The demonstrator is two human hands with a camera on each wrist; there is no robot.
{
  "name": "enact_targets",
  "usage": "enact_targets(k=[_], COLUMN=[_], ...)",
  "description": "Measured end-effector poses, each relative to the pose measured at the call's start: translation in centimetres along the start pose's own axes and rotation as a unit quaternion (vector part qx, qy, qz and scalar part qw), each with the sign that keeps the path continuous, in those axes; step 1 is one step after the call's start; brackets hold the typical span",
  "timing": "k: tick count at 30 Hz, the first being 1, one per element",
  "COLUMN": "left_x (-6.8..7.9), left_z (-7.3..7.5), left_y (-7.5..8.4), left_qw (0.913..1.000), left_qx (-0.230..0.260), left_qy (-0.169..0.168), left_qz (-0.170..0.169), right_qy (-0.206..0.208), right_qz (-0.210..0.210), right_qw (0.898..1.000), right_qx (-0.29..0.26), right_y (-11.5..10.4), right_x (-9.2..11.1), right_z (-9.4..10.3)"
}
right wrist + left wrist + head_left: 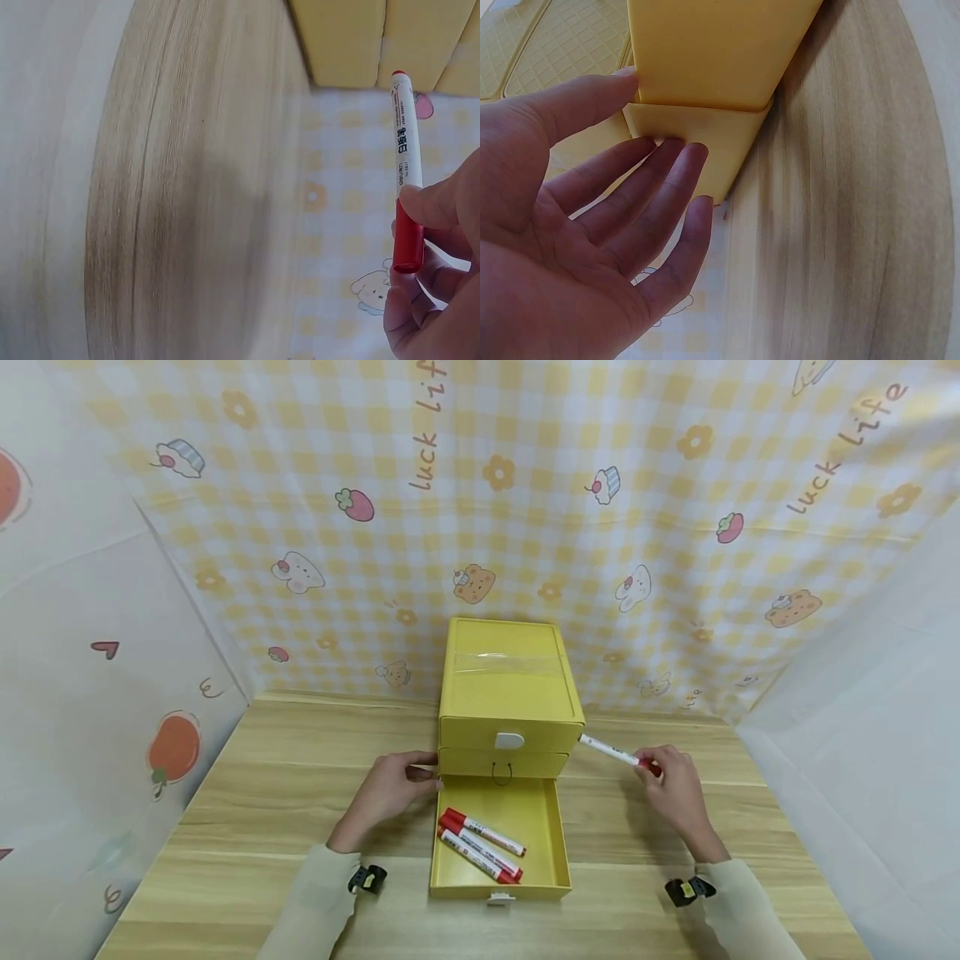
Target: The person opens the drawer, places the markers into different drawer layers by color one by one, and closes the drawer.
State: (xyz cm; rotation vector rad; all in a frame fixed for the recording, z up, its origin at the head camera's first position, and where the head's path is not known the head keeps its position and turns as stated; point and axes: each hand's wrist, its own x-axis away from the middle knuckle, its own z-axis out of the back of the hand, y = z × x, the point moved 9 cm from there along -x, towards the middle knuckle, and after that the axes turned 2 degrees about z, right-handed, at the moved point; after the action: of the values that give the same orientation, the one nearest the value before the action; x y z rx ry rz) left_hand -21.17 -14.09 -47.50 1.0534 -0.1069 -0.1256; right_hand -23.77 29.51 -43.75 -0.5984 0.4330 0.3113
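A yellow box with stacked drawers (510, 681) stands against the back cloth, its bottom drawer (540, 802) pulled out toward me. Several red-capped whiteboard markers (480, 847) lie in that drawer, toward its left and front. My right hand (673, 789) pinches another whiteboard marker (611, 750) by its red cap, to the right of the box and above the table; the right wrist view shows thumb and fingers on the cap of the marker (406, 157). At the box's left side is my left hand (396, 787). Its fingers (671, 180) are loosely bent and touch the yellow wall, gripping nothing.
The wooden table (300, 785) runs under the box and both arms. Behind it hangs a checked cloth (360, 577), with white sheets at left and right. Clear tape crosses the box's top. A small loop (502, 774) hangs on the middle drawer's front.
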Motion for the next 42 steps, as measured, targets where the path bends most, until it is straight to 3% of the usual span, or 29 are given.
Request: enact_targets(k=[21, 27, 35, 42], left_x=[0.0, -0.1, 0.0, -0.1], left_z=[0.0, 0.1, 0.0, 0.0], left_y=[0.0, -0.2, -0.2, -0.2], left_qw=[1.0, 1.0, 1.0, 1.0], left_qx=[0.002, 0.005, 0.006, 0.009], left_qy=[-0.002, 0.002, 0.0, -0.001], left_qz=[-0.001, 0.004, 0.001, 0.001], right_qy=[-0.006, -0.016, -0.011, -0.025], right_qz=[0.04, 0.052, 0.099, 0.112], right_qw=[0.999, 0.998, 0.995, 0.993], right_qx=[0.018, 0.021, 0.011, -0.004], right_y=[-2.9, -4.0, -6.1, -7.5], right_x=[2.6, 3.3, 4.0, 3.9], right_z=[1.8, 1.8, 1.9, 1.0])
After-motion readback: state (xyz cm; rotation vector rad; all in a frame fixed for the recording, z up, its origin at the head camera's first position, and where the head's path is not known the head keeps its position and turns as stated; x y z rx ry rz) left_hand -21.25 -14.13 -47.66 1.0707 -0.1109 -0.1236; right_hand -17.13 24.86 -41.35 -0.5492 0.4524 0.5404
